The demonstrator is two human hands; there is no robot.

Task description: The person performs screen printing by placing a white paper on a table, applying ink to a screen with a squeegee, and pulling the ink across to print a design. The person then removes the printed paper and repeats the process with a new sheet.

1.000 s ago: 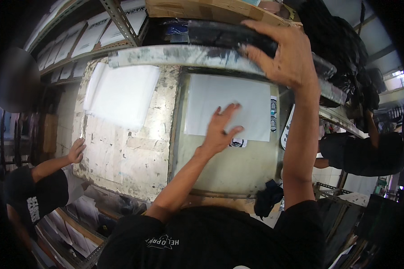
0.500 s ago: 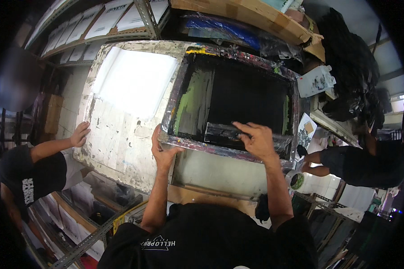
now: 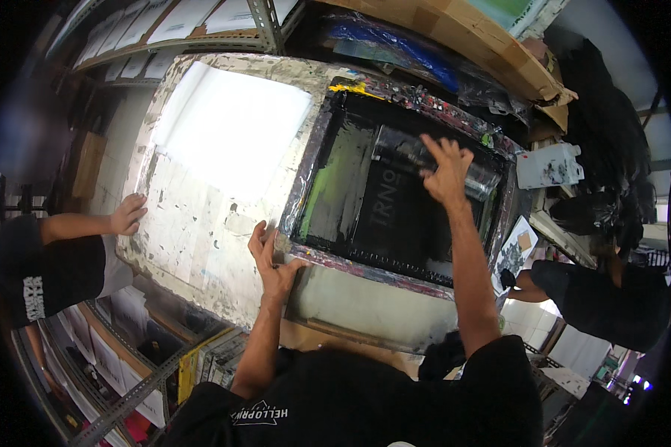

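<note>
- Black squeegee [image 3: 401, 150] is held by the right hand [image 3: 449, 176], toward the far side of the mesh [image 3: 417, 223]; pressure and tilt should be kept even.
- The frame [image 3: 373, 273] is cupped at its near-left corner by the left hand [image 3: 274, 273], well apart; whether tightly cannot be told. Shifting should be prevented.

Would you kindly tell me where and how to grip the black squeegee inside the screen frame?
Probably at the middle of the black squeegee, from the near side, fingers over the bar and thumb in front: it is a long, straight bar lying crosswise within the screen frame, so a central grip should balance it. The right hand is at about that spot.
</note>
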